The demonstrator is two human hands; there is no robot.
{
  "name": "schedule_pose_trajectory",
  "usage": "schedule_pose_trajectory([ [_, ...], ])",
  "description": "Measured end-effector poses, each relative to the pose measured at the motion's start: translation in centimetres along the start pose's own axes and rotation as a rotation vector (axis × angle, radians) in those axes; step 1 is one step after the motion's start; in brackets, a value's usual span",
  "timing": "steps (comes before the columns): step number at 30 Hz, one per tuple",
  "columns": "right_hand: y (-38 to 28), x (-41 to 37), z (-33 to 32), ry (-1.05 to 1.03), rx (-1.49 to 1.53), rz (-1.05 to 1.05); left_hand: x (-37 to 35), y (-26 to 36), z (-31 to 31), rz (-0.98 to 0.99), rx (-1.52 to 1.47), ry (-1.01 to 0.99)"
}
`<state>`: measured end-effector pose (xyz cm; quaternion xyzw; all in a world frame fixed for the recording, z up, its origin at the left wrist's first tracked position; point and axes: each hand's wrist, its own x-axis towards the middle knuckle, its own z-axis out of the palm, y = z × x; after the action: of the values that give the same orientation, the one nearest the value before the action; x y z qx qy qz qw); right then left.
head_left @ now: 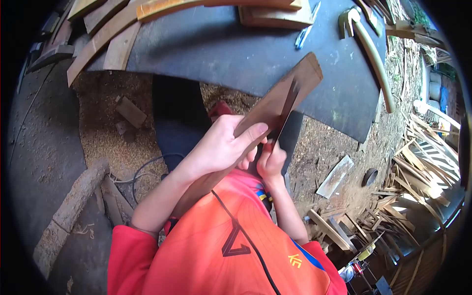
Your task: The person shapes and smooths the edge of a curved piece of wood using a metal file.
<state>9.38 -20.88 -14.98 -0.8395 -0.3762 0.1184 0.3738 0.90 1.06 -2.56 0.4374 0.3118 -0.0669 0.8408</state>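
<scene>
My left hand (223, 145) is closed around a long brown wooden board (307, 73), with the thumb lying along its face. The board slants from my body up to the right, its far end over the dark tabletop (216, 59). My right hand (272, 161) is in a fist below the board's right edge. It grips a narrow dark-bladed tool (287, 108) whose blade lies across or against the board. The blade is smeared by motion, so its exact kind cannot be told, and its handle is hidden in my fist.
Curved wooden pieces (110, 37) and a block (275, 17) lie on the table with slim blue items (307, 29). A hammer-like tool (376, 59) with a wooden handle rests near its right edge. Sawdust (113, 98) covers the ground. Scrap wood (418, 167) is piled right; a log (73, 211) stands left.
</scene>
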Motion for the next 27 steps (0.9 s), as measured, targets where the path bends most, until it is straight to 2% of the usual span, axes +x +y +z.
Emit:
schedule_pose_trajectory([
  [1,1.4,-1.1,0.5,0.005,-0.004,-0.046,0.2,0.2,-0.1,0.0,0.007,-0.007],
  [3,-2.1,0.7,-0.9,0.038,0.012,0.033,0.5,0.5,-0.3,0.033,-0.017,0.019],
  [5,-4.2,2.3,-1.8,-0.023,0.018,0.101,0.1,0.2,0.0,0.036,-0.046,0.031],
  [9,1.1,-0.8,0.7,-0.001,-0.01,-0.049,0.1,0.5,-0.1,0.002,0.01,0.009],
  [11,-2.9,1.4,-1.1,0.033,0.057,0.063,0.6,0.4,-0.3,0.05,-0.012,0.037],
  [13,-4.7,2.6,-1.8,-0.034,0.033,0.113,0.2,0.4,-0.2,0.03,-0.028,0.036],
  [15,-1.4,0.6,-0.3,-0.006,0.052,0.017,0.1,0.5,-0.1,0.012,-0.002,0.006],
  [17,0.8,-1.6,-0.1,-0.036,0.042,0.031,0.3,0.6,-0.5,-0.008,-0.007,-0.015],
  [20,-1.1,-3.2,-1.9,-0.039,0.159,0.206,0.3,0.9,-0.8,-0.042,-0.056,-0.039],
  [23,-1.4,-5.1,-2.3,-0.019,0.33,0.251,0.5,0.7,0.0,-0.063,-0.027,-0.101],
  [27,-1.4,-5.9,-3.4,-0.037,0.298,0.27,0.5,0.5,0.4,-0.095,-0.01,-0.121],
])
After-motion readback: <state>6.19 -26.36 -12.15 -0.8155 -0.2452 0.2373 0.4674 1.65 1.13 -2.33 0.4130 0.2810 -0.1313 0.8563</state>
